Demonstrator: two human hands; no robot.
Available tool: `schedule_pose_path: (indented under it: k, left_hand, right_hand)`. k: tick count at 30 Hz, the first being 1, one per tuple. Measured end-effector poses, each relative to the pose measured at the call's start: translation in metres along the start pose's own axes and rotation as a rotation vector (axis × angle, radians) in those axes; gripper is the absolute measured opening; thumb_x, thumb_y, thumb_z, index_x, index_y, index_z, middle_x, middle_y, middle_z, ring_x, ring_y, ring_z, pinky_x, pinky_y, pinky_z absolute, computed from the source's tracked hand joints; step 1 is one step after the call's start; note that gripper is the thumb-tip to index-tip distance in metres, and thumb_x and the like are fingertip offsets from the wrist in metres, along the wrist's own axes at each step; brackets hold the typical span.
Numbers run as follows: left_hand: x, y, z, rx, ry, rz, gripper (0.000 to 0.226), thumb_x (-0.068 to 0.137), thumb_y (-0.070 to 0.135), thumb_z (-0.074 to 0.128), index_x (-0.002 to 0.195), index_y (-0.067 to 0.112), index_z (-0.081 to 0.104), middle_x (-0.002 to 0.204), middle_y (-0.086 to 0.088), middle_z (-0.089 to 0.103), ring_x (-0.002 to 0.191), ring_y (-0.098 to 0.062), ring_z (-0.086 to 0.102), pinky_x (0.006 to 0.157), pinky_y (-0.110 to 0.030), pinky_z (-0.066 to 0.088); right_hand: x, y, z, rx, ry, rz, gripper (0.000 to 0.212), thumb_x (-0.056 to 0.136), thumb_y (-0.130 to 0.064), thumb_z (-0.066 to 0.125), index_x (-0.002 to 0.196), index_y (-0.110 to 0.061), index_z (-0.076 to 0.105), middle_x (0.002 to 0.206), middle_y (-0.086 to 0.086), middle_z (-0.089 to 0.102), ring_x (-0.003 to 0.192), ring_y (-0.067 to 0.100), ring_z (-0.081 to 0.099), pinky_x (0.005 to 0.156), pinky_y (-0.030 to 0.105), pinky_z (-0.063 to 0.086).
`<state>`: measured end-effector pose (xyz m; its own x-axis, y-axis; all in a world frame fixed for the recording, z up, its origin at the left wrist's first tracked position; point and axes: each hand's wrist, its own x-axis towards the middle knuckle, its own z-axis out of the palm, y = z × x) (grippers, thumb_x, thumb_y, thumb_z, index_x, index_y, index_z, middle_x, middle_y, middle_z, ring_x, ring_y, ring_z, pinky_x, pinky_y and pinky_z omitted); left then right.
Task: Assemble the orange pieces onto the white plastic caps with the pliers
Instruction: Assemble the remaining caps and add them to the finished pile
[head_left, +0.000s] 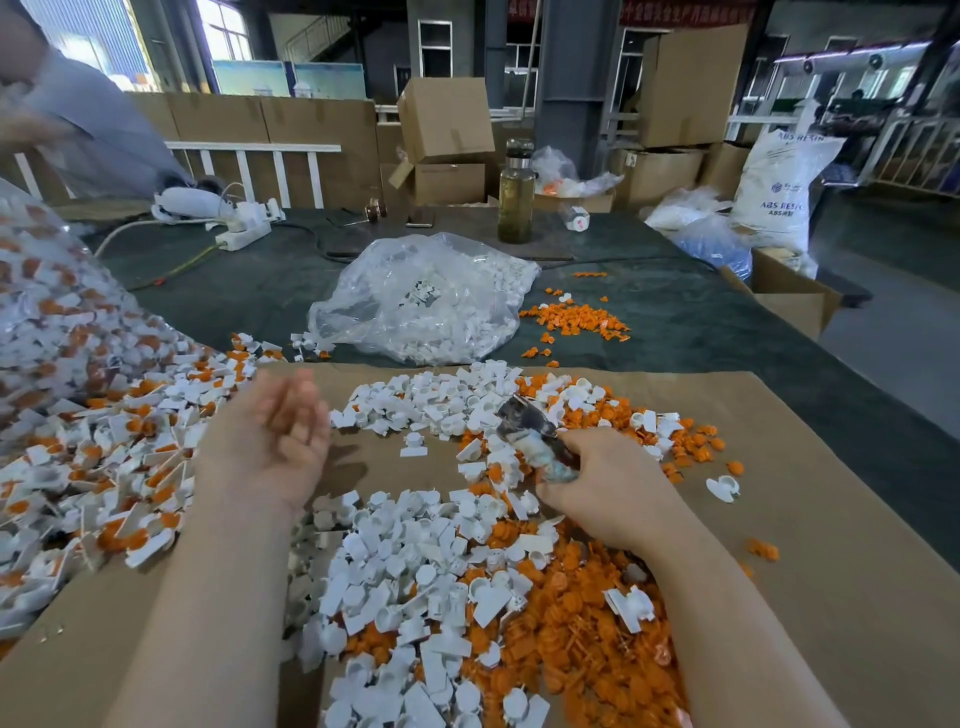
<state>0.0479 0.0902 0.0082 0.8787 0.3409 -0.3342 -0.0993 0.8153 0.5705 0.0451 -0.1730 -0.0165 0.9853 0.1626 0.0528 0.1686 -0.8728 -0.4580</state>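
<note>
Right hand (605, 486) grips the pliers (540, 441), fingers curled round the taped handles, jaws pointing up-left over the pile. Pliers are motion-blurred, so can't tell whether the jaws hold a piece.

Left hand (272, 441) hovers palm-up above the cardboard sheet (810, 545), fingers loosely curled, blurred; looks empty, holding nothing I can make out.

White plastic caps (415, 566) lie in a loose heap between and below the two forearms, with more strewn in a band just beyond the hands. Orange pieces (587, 639) are mixed in, thickest under the right forearm and to the right of the pliers. One cap (414, 445) sits alone on bare cardboard between the hands.

Left of the left hand: a pile of assembled caps (104, 467), white with orange fitted, spilling from a clear bag at the frame edge.

Behind the cardboard, on the dark green table cover (701, 322): clear plastic bag (423, 301) of white caps, and a small scatter of orange pieces (576, 319) just right of it. Further back, a glass bottle (516, 200) with yellowish liquid and a white power strip (244, 234). A second person's sleeve (93, 119) is at top left.
</note>
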Motion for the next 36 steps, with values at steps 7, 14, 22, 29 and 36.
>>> schedule_pose_path:
  k: [7,14,22,29,36]
  left_hand:
    - [-0.017,-0.048,0.017,1.389,-0.429,0.154,0.009,0.078,0.028,0.081,0.083,0.027,0.074,0.078,0.012,0.074,0.071,-0.002,0.065,0.067,-0.022,0.047]
    - [-0.016,-0.057,0.018,1.62,-0.473,0.177,0.012,0.082,0.014,0.078,0.086,0.024,0.072,0.078,0.009,0.068,0.068,-0.007,0.062,0.062,-0.017,0.048]
    - [-0.007,-0.061,0.009,1.825,-0.442,0.38,0.039,0.095,0.008,0.057,0.122,0.036,0.059,0.109,0.009,0.06,0.092,-0.008,0.059,0.079,-0.027,0.051]
    - [-0.006,-0.073,0.005,1.967,-0.596,0.537,0.045,0.089,0.02,0.069,0.129,0.037,0.059,0.1,0.012,0.045,0.097,-0.012,0.057,0.074,-0.015,0.04]
    - [-0.009,-0.076,0.009,1.879,-0.48,0.509,0.02,0.085,0.021,0.074,0.086,0.035,0.06,0.084,0.014,0.064,0.078,-0.004,0.059,0.061,-0.018,0.043]
  right_hand:
    - [-0.005,-0.009,-0.005,0.118,-0.219,-0.097,0.021,0.079,-0.037,0.074,0.09,-0.027,0.059,0.086,-0.008,0.062,0.076,0.01,0.058,0.063,0.028,0.046]
    - [-0.001,-0.008,0.004,-0.133,-0.086,-0.057,0.02,0.084,-0.043,0.067,0.093,-0.029,0.055,0.086,-0.01,0.059,0.081,0.013,0.058,0.063,0.029,0.048]
    - [-0.006,-0.016,0.0,0.044,-0.27,-0.149,0.022,0.074,-0.028,0.076,0.076,-0.031,0.054,0.081,-0.007,0.063,0.074,0.007,0.06,0.066,0.03,0.051]
    - [-0.007,-0.018,0.003,0.093,-0.259,-0.16,0.015,0.079,-0.031,0.072,0.08,-0.025,0.058,0.077,-0.004,0.065,0.07,0.011,0.064,0.062,0.028,0.051]
    - [-0.002,-0.008,-0.004,0.33,0.0,-0.001,0.018,0.081,-0.025,0.071,0.088,-0.011,0.062,0.083,0.008,0.066,0.074,0.023,0.063,0.064,0.039,0.05]
